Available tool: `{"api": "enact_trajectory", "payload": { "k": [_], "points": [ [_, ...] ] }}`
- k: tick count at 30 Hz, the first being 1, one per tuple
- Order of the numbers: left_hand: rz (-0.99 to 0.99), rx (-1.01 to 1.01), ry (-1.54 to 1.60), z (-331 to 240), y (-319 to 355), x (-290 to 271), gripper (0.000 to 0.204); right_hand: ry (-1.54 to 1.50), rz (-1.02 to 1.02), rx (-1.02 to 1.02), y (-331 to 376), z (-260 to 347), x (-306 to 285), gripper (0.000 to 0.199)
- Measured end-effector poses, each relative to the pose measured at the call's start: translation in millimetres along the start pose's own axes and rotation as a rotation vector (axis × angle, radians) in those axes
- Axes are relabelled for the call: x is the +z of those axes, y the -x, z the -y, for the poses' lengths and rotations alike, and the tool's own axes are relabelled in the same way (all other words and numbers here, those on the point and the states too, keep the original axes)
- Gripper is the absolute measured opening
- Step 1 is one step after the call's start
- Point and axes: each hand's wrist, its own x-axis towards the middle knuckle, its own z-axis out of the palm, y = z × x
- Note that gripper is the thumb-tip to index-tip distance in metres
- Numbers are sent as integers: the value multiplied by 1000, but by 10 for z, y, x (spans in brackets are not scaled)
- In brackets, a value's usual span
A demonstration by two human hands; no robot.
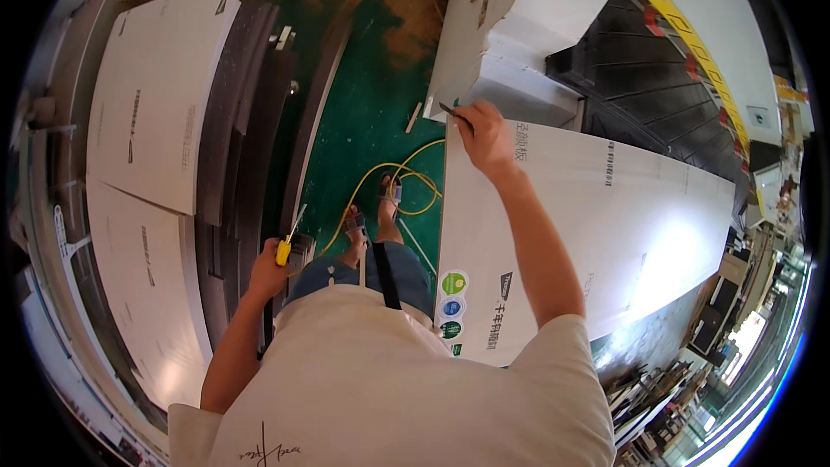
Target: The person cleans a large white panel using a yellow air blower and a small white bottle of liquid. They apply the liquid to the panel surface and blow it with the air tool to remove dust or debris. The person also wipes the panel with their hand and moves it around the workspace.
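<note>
My left hand point(270, 271) is closed around a yellow-handled tool point(284, 252) with a thin metal shaft pointing up and away; it looks like a screwdriver. It is low at my left side, near the stacked panels. My right hand point(487, 137) reaches forward over the far left corner of a large white panel point(553, 233). Its fingers are closed on a short, thin dark piece point(451, 111) that sticks out to the left; its kind I cannot make out. The white panel lies flat at my right, with printed marks and round stickers near its near edge.
White-faced boards point(164, 95) lie stacked at the left, above dark panels point(246, 104). A yellow hose point(415, 169) loops on the green floor point(363, 104) around my feet. Beyond the panel stand a white box-like block point(545, 0) and dark ribbed panels point(631, 78) beside a yellow slotted strip point(692, 30).
</note>
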Motion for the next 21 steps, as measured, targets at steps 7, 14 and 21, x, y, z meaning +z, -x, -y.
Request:
{"api": "enact_trajectory", "payload": {
  "k": [7,14,21],
  "points": [
    [77,-150,-42,28,278,331,45,-72,166,-251,-232,-62,-9,6],
    [-9,-228,100,477,443,583,46,-183,433,-400,738,38,-109,25],
    [-35,-249,122,170,744,625,32,-57,227,-246,89,-148,-155,21]
  ]
}}
